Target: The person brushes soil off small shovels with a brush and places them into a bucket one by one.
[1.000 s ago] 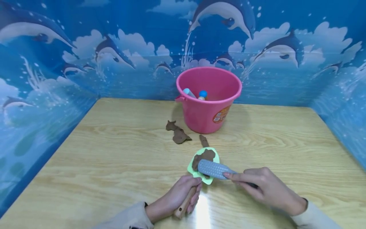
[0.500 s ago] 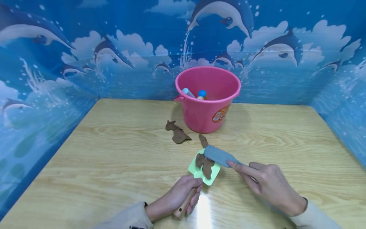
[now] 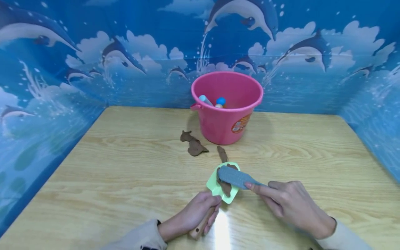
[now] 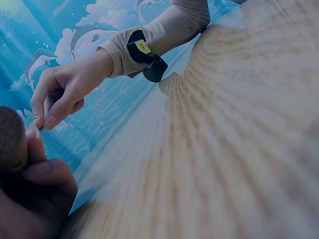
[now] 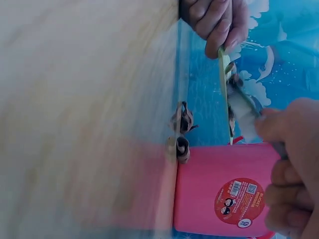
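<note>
My left hand point(image 3: 201, 208) grips the wooden handle point(image 3: 197, 232) of a small light-green dustpan point(image 3: 212, 184). The dustpan is held over the table, and its pan bears brown, thin, irregular pieces point(image 3: 226, 190). My right hand point(image 3: 289, 203) holds a blue-grey, brush-like tool point(image 3: 234, 176), the index finger stretched along it. This tool's head lies across the pan and covers part of the brown pieces. In the right wrist view the dustpan point(image 5: 223, 82) appears edge-on, and the brush head point(image 5: 244, 112) meets the pieces on its face.
A pink bucket point(image 3: 220, 126) with a light-blue item, a blue ball point(image 3: 221, 101) and a pale item inside stands behind the dustpan. More brown pieces point(image 3: 196, 147) lie left of the bucket, and a narrow one point(image 3: 222, 153) in front. A dolphin-print curtain point(image 3: 150, 69) encloses the wooden table.
The brush moved up to the pan's far edge, then back down over its middle. The brown pieces on the pan shifted. My left hand and the dustpan stay nearly still.
</note>
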The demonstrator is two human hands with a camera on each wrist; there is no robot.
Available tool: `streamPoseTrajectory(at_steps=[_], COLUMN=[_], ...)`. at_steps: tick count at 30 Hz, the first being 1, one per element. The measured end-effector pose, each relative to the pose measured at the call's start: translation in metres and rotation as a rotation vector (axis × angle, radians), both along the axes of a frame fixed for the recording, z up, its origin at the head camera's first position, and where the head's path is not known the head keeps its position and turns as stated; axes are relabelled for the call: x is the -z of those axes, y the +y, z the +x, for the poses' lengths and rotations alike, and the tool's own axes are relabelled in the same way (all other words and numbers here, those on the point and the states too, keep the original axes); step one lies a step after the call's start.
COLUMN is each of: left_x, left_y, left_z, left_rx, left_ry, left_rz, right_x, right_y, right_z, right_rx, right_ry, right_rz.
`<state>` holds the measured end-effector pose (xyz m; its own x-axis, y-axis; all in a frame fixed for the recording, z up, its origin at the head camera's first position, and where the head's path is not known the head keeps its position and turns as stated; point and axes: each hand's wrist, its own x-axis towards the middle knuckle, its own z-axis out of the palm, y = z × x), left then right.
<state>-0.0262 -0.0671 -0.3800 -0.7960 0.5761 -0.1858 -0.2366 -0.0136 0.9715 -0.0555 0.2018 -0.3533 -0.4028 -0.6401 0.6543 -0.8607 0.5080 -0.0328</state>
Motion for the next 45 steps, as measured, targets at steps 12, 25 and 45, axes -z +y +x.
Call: streamPoseTrajectory(at_steps=[12,25,45], left_x=[0.0,0.0,0.001], left_y=[0.0,0.0,-0.003], left_z=[-0.001,-0.002,0.0], left_rx=[-0.004,0.011,0.023], left_ry=[0.021,-0.03,0.018], left_rz=[0.007,0.068,0.05], right_x=[-0.006,-0.015,-0.007], right_y=[0.004,0.015,0.003], right_z=[-0.002,-0.009,-0.003], right_rx=[0.061,0.123,0.047], right_ry=[-0.024,0.062,0.022], right_rz=[-0.004,-0.072,-0.036])
